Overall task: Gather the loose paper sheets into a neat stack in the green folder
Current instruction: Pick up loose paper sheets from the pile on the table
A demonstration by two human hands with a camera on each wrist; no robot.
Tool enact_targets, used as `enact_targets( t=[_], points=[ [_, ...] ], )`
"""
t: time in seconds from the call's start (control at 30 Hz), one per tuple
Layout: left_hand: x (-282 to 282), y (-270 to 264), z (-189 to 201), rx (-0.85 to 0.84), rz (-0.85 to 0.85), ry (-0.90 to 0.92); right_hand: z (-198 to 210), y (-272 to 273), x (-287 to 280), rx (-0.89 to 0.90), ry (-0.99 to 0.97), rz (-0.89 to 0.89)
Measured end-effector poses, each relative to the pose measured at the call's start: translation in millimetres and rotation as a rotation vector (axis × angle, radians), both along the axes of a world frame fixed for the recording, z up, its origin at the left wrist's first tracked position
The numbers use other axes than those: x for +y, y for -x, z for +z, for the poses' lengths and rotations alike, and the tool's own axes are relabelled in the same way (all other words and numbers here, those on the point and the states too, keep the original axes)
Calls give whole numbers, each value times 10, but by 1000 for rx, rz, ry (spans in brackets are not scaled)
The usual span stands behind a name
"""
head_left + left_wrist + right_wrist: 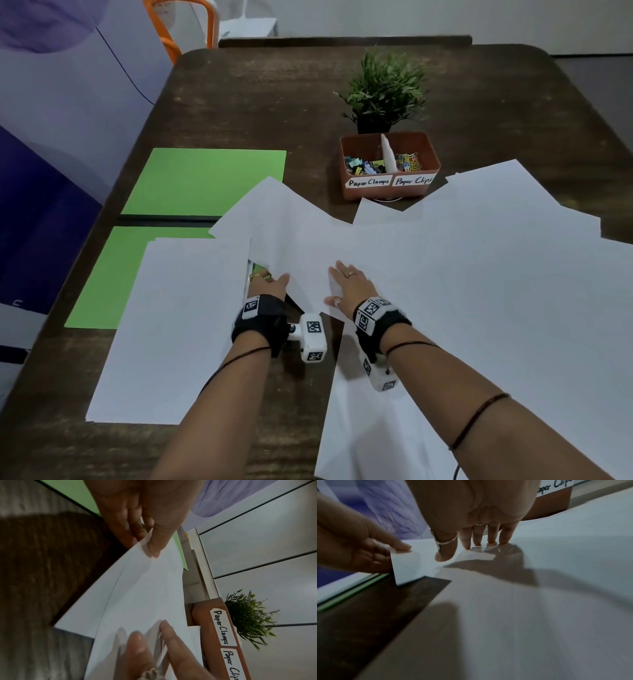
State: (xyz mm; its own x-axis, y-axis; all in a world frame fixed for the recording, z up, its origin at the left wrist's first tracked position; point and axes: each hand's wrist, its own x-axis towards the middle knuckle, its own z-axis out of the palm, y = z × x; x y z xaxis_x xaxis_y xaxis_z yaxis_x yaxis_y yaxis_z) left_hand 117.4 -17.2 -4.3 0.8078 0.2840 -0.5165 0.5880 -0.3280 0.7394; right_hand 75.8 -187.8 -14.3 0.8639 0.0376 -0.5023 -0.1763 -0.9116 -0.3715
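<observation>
On the dark desk (260, 102), the green folder (205, 181) lay open at the left, a white stack (171, 325) resting on its near half. Loose paper sheets (445, 274) fanned across the middle and right. The left hand (270, 282) pinched one sheet's edge between thumb and fingers, while the right hand (346, 284) pressed flat, fingers straight, on the sheets beside it.

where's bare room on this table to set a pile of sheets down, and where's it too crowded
Free: the far half of the green folder, left of the brown tray; the bare table beyond it, left of the plant; a near-left wood strip. Crowded: the middle and right, covered in loose sheets, where both hands work.
</observation>
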Motion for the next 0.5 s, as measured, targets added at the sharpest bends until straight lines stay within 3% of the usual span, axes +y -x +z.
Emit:
enact_targets(
  t=[0.13, 0.23, 0.33, 0.5],
  points=[
    [-119, -8, 48, -59, 35, 16, 19, 45, -143, -66, -158, -110],
    [-278, -56, 167, -124, 17, -25, 49, 153, -333, -79, -13, -197],
    [-430, -97, 296, -212, -80, -87, 21, 283, -509, 40, 61, -284],
    [-559, -112, 486, -385, -237, -118, -63, 437, -680, 64, 83, -257]
  ],
)
